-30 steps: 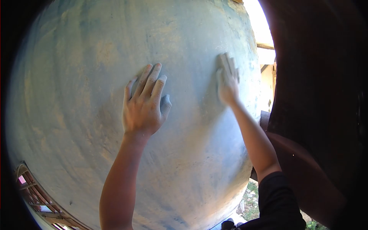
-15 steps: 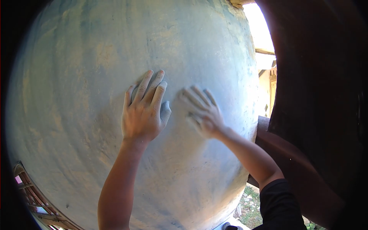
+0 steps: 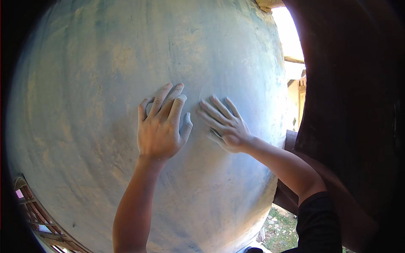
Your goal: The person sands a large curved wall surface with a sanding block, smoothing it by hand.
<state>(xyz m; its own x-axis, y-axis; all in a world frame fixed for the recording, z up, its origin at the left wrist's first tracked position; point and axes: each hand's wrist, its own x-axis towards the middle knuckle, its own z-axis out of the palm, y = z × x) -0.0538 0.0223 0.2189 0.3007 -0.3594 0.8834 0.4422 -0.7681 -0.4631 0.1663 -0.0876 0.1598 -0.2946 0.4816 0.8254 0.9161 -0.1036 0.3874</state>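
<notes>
A pale blue-grey wall (image 3: pixel 97 71) with tan blotches and streaks fills most of the head view, bulging in the wide lens. My left hand (image 3: pixel 160 128) rests palm-down against it near the middle, fingers spread and slightly bent, thumb out to the side. Just to its right, my right hand (image 3: pixel 228 128) lies against the same surface with its fingers apart. Grey dust coats the fingers of both hands. Neither hand shows anything held, though the palms are hidden.
A window frame with bars (image 3: pixel 36 215) is at the lower left. Beyond the wall's right edge is a dark brown panel (image 3: pixel 350 105). Grass with scattered debris (image 3: pixel 280 227) shows on the ground at lower right. A wooden piece (image 3: pixel 270 4) juts out at the top.
My right hand, blurred by motion before, now appears sharp at nearly the same spot on the wall. The view has shifted slightly; my left hand stays on the wall.
</notes>
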